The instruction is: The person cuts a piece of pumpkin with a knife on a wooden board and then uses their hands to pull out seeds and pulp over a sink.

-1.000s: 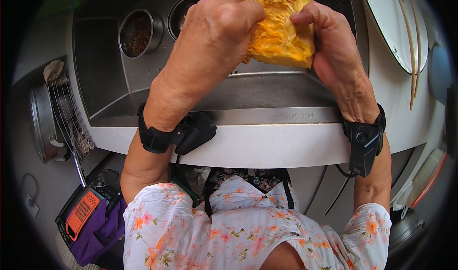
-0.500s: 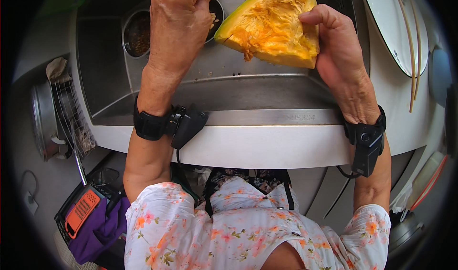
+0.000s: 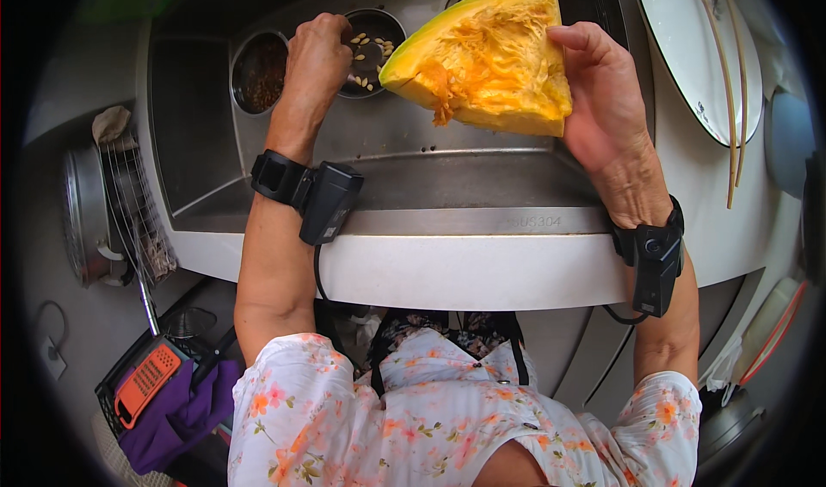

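A wedge of pumpkin (image 3: 490,65) with yellow-green rind and stringy orange flesh is in my right hand (image 3: 607,91), thumb on its cut side and fingers behind. It is held above the steel sink (image 3: 396,177), cut face toward me. My left hand (image 3: 317,61) is closed at the left rim of a round metal bowl (image 3: 372,55) in the sink. Several pale pumpkin seeds lie in that bowl. Whatever the left fingertips pinch is hidden. Left of this hand stands another round metal bowl (image 3: 256,52) with dark reddish-brown contents.
Right of the sink, a white oval plate (image 3: 697,65) rests on the counter with two wooden chopsticks (image 3: 727,83) across it. A wire rack (image 3: 129,203) and a metal pot (image 3: 82,216) are at the left. Lower left, an orange grater (image 3: 146,384) lies by purple cloth (image 3: 185,418).
My left hand has come down toward me from above, to the seed bowl's left rim, uncovering more of the bowl. The pumpkin wedge stays in my right hand, shifted slightly nearer.
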Demonstrator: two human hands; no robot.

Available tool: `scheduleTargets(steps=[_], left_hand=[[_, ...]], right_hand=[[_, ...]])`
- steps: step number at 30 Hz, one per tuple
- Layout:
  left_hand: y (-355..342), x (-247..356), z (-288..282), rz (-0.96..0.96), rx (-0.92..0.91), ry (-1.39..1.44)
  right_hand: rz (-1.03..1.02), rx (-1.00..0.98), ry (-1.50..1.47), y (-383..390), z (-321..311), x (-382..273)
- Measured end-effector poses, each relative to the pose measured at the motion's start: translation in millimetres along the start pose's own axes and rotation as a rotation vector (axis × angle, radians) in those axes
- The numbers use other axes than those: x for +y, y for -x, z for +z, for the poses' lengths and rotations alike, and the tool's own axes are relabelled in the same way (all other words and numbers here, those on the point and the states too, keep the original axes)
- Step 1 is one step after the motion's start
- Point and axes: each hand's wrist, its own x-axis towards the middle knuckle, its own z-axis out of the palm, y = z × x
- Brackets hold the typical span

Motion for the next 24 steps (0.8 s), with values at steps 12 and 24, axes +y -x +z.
scheduleTargets(steps=[12, 24], left_hand=[[-1.8, 0.4, -3.4, -0.139, 0.071, 0.036], [-1.2, 0.0, -2.8, -0.105, 0.033, 0.095]], right_hand=[[0.028, -0.037, -0.077, -0.3, 1.8, -2.0], [0.053, -0.031, -0.141, -2.7, 3.0, 1.1]])
